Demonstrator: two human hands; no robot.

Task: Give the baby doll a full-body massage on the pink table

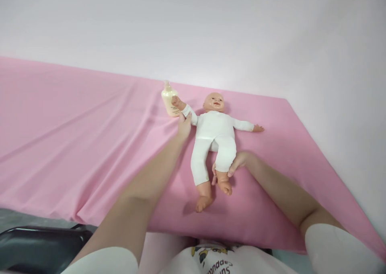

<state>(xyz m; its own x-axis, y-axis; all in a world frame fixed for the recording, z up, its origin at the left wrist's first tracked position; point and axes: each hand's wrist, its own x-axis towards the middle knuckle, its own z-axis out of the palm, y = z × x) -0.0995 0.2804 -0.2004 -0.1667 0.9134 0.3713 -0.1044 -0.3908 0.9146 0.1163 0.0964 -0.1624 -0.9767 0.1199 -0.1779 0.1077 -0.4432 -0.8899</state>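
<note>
The pink cloth (75, 145), creased at left, could bunch if the doll (214, 125) is dragged; the doll lies face-up on it, right of centre. The pale bottle (169, 103), at the doll's far left, could topple if the raised arm (194, 118) swings. The right hand (239, 161) wraps the right lower leg (224, 162), the left hand (184, 125) that arm; a loose hold could slip.

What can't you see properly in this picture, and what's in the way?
In the head view:
- Most fingers of the left hand: hidden behind the doll's raised arm.
- Palm of the right hand: hidden by the doll's leg it holds.
- Words on the pump bottle: too small to read, and partly covered by the doll's hand.
- Rest of the black chair: cut off by the left and bottom edges.
</note>
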